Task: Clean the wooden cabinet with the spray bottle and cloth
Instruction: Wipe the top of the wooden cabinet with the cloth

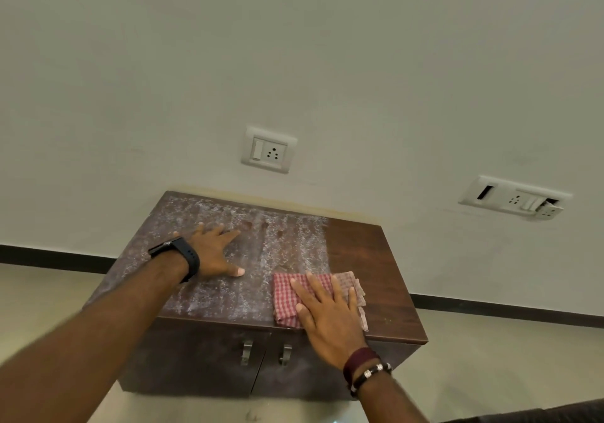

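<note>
A low dark wooden cabinet (369,259) stands against the wall. White foamy spray covers the left and middle of its top; the right strip is bare brown wood. My left hand (214,252), with a black watch on the wrist, lies flat with fingers spread on the foamy part. My right hand (327,314) presses flat on a red-and-white checked cloth (284,298) near the front edge, at the border between foam and bare wood. No spray bottle is in view.
The cabinet front has two doors with metal handles (246,352). On the wall above are a switch-and-socket plate (268,150) and a second, partly broken socket panel (516,197) to the right. Pale floor surrounds the cabinet, with a dark skirting strip (49,256) along the wall.
</note>
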